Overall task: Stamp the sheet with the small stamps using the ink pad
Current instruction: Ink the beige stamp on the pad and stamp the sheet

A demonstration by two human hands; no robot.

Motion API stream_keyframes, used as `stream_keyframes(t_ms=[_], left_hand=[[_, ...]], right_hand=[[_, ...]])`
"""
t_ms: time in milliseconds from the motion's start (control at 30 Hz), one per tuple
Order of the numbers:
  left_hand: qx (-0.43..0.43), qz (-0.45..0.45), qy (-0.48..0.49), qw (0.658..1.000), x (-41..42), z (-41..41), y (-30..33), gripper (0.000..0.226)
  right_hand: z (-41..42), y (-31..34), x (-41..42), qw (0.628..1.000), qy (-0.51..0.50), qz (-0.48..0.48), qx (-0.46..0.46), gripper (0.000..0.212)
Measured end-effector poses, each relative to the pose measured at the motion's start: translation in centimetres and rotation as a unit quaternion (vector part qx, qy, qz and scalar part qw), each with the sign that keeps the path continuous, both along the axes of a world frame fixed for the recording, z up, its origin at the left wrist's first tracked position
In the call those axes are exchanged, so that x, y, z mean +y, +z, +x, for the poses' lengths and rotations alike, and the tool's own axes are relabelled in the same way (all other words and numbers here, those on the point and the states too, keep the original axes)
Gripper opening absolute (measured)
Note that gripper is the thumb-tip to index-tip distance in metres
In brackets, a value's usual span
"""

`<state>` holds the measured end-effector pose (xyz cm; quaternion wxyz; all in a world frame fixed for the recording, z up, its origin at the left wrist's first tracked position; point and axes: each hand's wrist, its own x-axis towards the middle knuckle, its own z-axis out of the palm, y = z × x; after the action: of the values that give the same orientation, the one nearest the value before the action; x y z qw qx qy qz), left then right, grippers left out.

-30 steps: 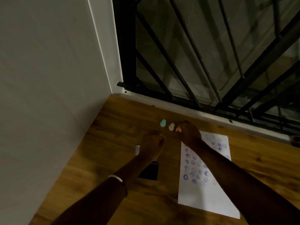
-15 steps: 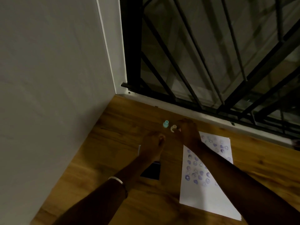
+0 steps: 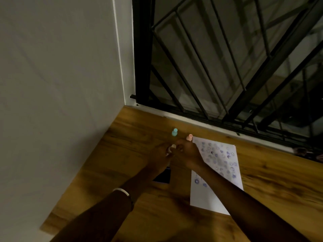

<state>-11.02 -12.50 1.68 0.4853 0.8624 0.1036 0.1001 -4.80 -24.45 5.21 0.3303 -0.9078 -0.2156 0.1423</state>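
Note:
A white sheet (image 3: 208,198) with many blue stamp marks lies on the wooden table, right of centre. My left hand (image 3: 160,157) and my right hand (image 3: 188,153) meet fingertip to fingertip just left of the sheet's far corner, both closed on a small cream stamp (image 3: 172,147). A pink stamp (image 3: 189,137) stands on the table right behind my right hand. A teal stamp (image 3: 174,132) stands a little further back and left. The dark ink pad (image 3: 163,177) lies under my left forearm, partly hidden.
A grey wall (image 3: 61,84) borders the table (image 3: 271,180) on the left. A black window grille (image 3: 227,67) and a white sill run along the back. My left wrist wears a white bracelet (image 3: 121,190). The scene is dim.
My right hand set the pink stamp down near the sheet's corner and took the cream stamp. Both hands came together on it. The camera tilted slightly.

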Motion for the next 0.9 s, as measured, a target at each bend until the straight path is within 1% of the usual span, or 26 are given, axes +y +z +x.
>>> stream_keyframes(t_ms=[100,233,367,400,467,500,533,567,600,667,733,833,900], left_hand=[[-0.001,-0.053,-0.024,0.998,0.0,-1.6,0.5,0.022],[0.019,-0.005,-0.024,1.0,1.1,-3.2,-0.3,0.021],[0.044,0.059,-0.011,0.997,2.6,-4.7,-1.1,0.02],[0.045,0.058,-0.016,0.997,3.1,-5.2,-1.3,0.022],[0.03,0.054,-0.051,0.997,3.8,-6.0,-1.2,0.04],[0.019,0.054,-0.074,0.996,3.8,-6.2,-1.1,0.044],[0.008,0.056,-0.085,0.995,3.7,-6.3,-0.9,0.039],[0.006,0.055,-0.079,0.995,3.5,-6.4,-0.7,0.03],[0.01,0.051,-0.065,0.997,3.4,-6.5,-0.5,0.027],[0.025,0.045,-0.047,0.998,3.3,-6.5,-0.5,0.029],[0.035,0.039,-0.063,0.997,3.5,-6.5,-0.6,0.029],[0.052,0.044,-0.084,0.994,3.7,-6.7,-0.9,0.023],[0.061,0.042,-0.09,0.993,3.9,-6.7,-1.2,0.023]], right_hand=[[-1.9,-0.3,0.0,0.998,0.016,0.049,-0.024,0.007],[-3.5,-0.8,0.2,0.998,0.048,0.044,-0.024,0.007],[-4.9,-1.2,0.3,0.993,0.08,0.042,-0.079,0.005],[-5.2,-1.2,0.5,0.992,0.084,0.047,-0.077,0.005],[-5.5,-1.4,0.9,0.994,0.079,0.063,-0.051,0.005],[-5.6,-1.4,1.1,0.994,0.078,0.069,-0.045,0.004],[-5.7,-1.5,1.4,0.993,0.079,0.071,-0.045,0.004],[-5.8,-1.6,1.5,0.993,0.084,0.072,-0.046,0.004],[-5.9,-1.6,1.6,0.992,0.09,0.071,-0.048,0.003],[-6.1,-1.7,1.6,0.992,0.097,0.063,-0.051,0.004],[-6.2,-1.8,1.3,0.992,0.1,0.053,-0.054,0.004],[-6.5,-2.0,0.9,0.99,0.12,0.047,-0.05,0.006],[-6.7,-2.1,0.7,0.988,0.134,0.033,-0.068,0.008]])
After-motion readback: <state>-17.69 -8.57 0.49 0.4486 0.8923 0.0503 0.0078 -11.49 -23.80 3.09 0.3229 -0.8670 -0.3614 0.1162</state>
